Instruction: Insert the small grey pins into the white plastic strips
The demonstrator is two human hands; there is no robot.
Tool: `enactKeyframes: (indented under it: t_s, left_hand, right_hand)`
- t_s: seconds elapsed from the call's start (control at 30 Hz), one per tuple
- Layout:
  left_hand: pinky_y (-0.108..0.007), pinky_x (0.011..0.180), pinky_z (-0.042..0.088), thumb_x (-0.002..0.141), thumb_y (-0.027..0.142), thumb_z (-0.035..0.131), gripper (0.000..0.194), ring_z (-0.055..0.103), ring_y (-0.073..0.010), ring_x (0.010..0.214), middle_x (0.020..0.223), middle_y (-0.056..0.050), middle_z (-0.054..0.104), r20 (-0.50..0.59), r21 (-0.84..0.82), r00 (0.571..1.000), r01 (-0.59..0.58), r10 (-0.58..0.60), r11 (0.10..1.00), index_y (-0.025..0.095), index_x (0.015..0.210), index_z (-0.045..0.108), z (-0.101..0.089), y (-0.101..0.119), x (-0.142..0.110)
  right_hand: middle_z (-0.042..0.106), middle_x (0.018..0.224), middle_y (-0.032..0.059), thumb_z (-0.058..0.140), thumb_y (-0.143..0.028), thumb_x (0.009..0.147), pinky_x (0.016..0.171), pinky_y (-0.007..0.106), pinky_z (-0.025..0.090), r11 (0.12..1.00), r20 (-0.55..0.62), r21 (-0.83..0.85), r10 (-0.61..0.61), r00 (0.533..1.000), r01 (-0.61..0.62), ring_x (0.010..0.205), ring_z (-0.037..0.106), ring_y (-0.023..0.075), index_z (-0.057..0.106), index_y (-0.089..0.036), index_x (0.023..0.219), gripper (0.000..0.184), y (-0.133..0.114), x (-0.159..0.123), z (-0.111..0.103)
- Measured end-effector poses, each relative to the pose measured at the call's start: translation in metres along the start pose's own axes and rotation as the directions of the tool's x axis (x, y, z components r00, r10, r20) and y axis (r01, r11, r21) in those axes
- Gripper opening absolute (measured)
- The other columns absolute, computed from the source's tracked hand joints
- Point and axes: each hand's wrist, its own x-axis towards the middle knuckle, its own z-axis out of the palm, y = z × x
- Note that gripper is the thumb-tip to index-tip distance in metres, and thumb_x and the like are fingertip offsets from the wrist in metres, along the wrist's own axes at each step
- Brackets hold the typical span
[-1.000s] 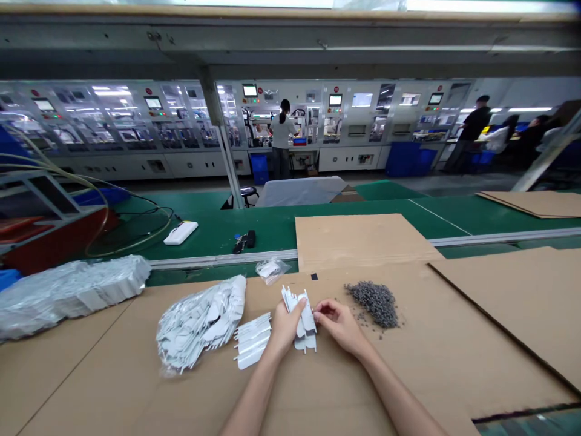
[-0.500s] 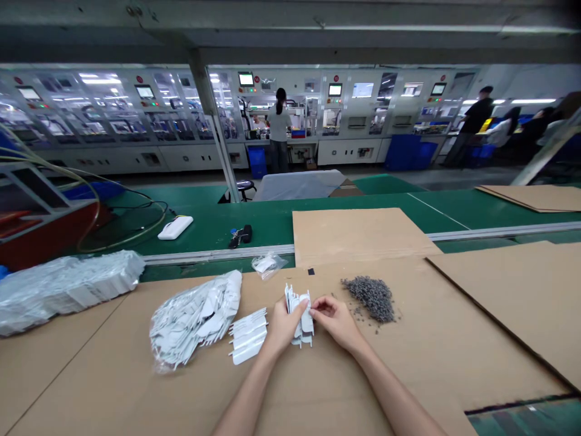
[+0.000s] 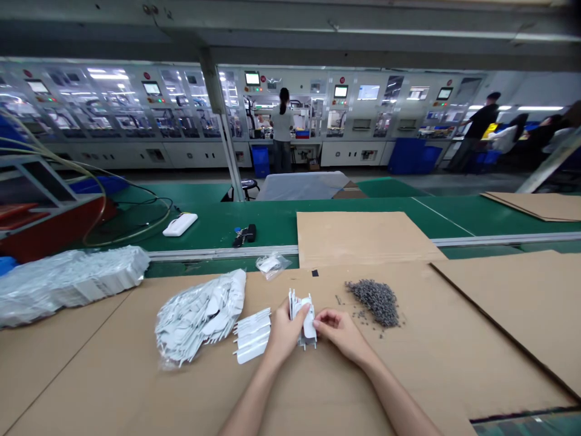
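Here, our left hand (image 3: 284, 333) clamps white parts (image 3: 309, 326) between thumb and curled fingers, just nearer us than the cardboard's (image 3: 327, 399) far edge. Our right hand (image 3: 340, 334) pinches closed beside them; contents hidden. Grey pieces (image 3: 376, 301) right, bagged parts (image 3: 200, 318) left. Red disc (image 3: 263, 79): seemingly "14".

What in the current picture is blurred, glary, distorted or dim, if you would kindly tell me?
Head view: wide-angle stretch towards the edges, soft detail; shine on the bagged white parts; bright reflections across the machine windows; dim right background, people there indistinct; grey pile too coarse to tell single pieces' shape; fingertips of the right hand slightly soft.
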Motion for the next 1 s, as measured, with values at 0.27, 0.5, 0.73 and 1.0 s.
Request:
enactKeyframes:
  t_s: [0.27,0.5,0.73,1.0]
  left_hand:
    - [-0.023,0.059,0.039,0.074,0.035,0.05,0.021,0.053,-0.0177,0.067,0.07,-0.002,0.059,0.141,0.003,0.99,-0.016,0.015,1.0,0.015,0.075,0.056,0.0,0.005,-0.005]
    - [-0.022,0.059,0.039,0.074,0.033,0.049,0.02,0.053,-0.0164,0.067,0.071,-0.001,0.06,0.172,0.076,0.985,-0.027,0.014,0.997,0.014,0.079,0.056,-0.003,0.009,-0.002]
    - [-0.022,0.059,0.039,0.075,0.035,0.048,0.023,0.052,-0.0149,0.065,0.071,0.0,0.059,0.148,0.141,0.987,-0.083,0.062,0.987,0.014,0.08,0.056,-0.001,0.009,0.006]
    - [-0.023,0.059,0.041,0.074,0.038,0.048,0.026,0.055,-0.0171,0.068,0.072,-0.002,0.06,0.109,0.129,0.992,-0.081,0.067,0.988,0.013,0.081,0.056,0.001,0.01,0.008]
  right_hand:
    - [0.061,0.061,-0.0001,0.074,-0.028,0.053,0.054,0.023,0.044,0.955,0.03,0.231,0.183,0.983,-0.185,0.051,0.054,0.0094,0.059,-0.014,0.065,0.024,-0.004,-0.003,-0.005]
    - [0.061,0.058,0.0017,0.071,-0.027,0.058,0.054,0.023,0.048,0.933,0.11,0.205,0.278,0.954,-0.295,0.051,0.057,0.0099,0.058,-0.012,0.07,0.024,-0.008,-0.003,-0.009]
    - [0.062,0.059,0.002,0.069,-0.026,0.063,0.054,0.019,0.049,0.918,0.215,0.199,0.3,0.929,-0.343,0.05,0.057,0.0082,0.058,-0.011,0.073,0.021,-0.006,0.008,-0.02]
    - [0.062,0.061,0.0033,0.07,-0.028,0.061,0.059,0.021,0.049,0.928,0.24,0.217,0.248,0.938,-0.301,0.054,0.058,0.0092,0.059,-0.01,0.074,0.025,-0.006,0.01,-0.023]
